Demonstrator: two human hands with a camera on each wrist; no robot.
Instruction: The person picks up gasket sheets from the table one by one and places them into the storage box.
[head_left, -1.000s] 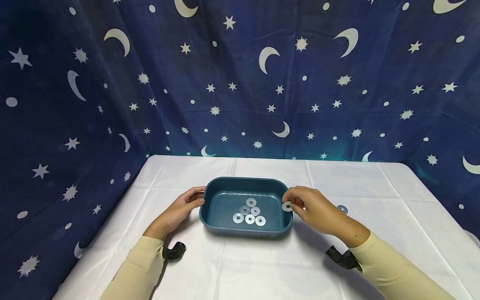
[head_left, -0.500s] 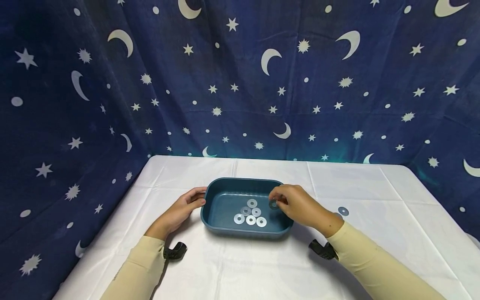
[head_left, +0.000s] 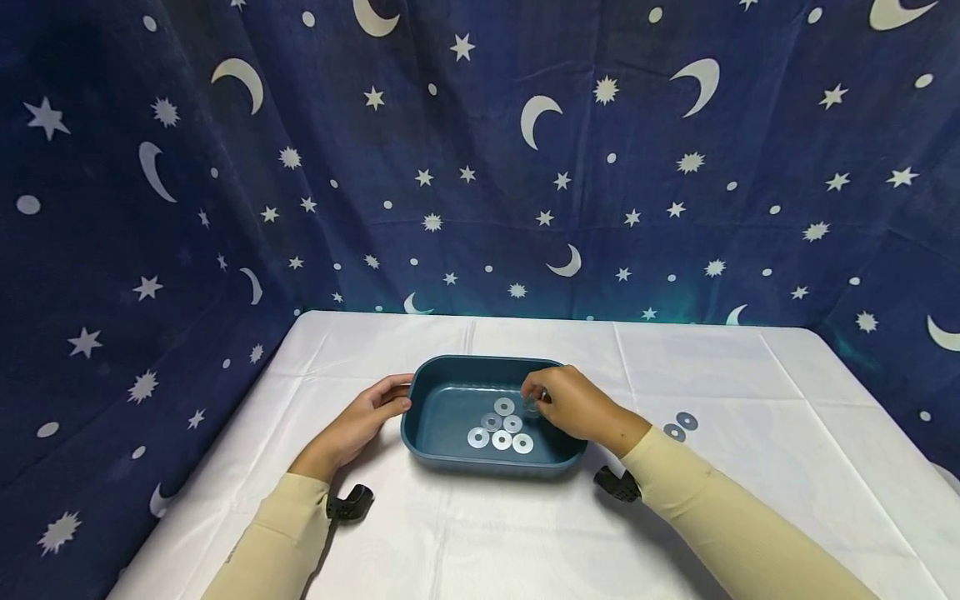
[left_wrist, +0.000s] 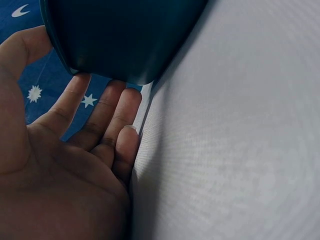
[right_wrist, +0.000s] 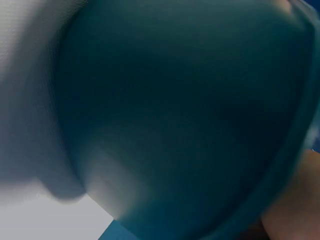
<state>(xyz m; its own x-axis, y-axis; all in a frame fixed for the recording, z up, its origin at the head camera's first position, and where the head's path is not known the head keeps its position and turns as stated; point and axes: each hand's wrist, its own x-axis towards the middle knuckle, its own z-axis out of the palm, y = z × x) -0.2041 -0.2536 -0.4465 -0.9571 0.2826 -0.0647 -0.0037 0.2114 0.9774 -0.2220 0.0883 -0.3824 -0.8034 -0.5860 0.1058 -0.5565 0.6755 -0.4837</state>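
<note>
Right hand (head_left: 576, 403) pinches blurred, pale ring-shaped washer (head_left: 532, 407); left hand (head_left: 362, 427), loosely extended, touches rounded teal bin (head_left: 441, 421).

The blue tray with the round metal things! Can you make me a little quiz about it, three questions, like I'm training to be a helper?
1. How many washers lie on the white tablecloth, outside the tray?

2. True or false: the left hand has its fingers at the outside of the tray.

3. What shape do the six washers lying in the tray make?
A. A big circle
B. A triangle
C. One straight line

Key:
1. Two.
2. True.
3. B: a row of three at the front, then two, then one.
</note>
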